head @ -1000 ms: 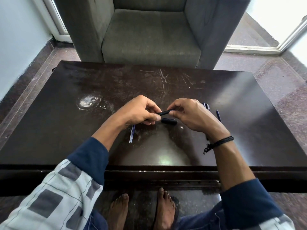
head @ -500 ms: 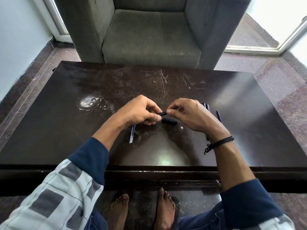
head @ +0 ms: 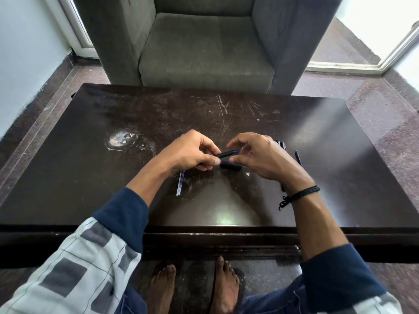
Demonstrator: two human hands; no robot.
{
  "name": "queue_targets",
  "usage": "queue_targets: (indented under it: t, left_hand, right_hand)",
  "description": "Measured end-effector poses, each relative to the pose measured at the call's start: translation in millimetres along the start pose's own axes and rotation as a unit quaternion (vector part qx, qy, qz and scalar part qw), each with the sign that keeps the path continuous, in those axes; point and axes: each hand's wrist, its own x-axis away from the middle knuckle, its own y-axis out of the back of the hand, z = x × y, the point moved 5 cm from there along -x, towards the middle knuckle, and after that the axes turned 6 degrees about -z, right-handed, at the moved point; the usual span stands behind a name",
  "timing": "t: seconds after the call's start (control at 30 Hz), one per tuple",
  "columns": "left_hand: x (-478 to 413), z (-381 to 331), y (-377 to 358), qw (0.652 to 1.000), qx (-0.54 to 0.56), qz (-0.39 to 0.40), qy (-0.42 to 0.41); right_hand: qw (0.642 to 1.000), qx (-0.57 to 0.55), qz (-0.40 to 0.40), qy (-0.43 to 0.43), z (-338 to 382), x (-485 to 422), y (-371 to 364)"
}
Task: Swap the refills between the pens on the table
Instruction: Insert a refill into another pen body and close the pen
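Above the counter's [head: 90, 159] middle, the pen [head: 227, 153] is gripped by its back end in the left hand [head: 192, 152]. The right hand [head: 260, 157] curls loosely round the tip, and I cannot tell whether it touches. The pen is likely light, stiff and slick, so pinch the barrel firmly. Loose refills [head: 180, 182] lie near left.

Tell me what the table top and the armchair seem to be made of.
Table: probably dark wood or veneer under glossy lacquer, going by the window reflections and pale scratches. Armchair: grey woven fabric upholstery, matte, with fine ribbing visible on the seat.
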Motion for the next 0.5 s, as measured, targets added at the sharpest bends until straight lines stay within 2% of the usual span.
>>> queue_targets:
  t: [0.5]
  left_hand:
    - [1.3, -1.4, -0.3, 1.0, -0.006, 0.004, 0.001]
  right_hand:
    - [1.0, 0.01, -0.009, 0.009, -0.8, -1.3, -2.0]
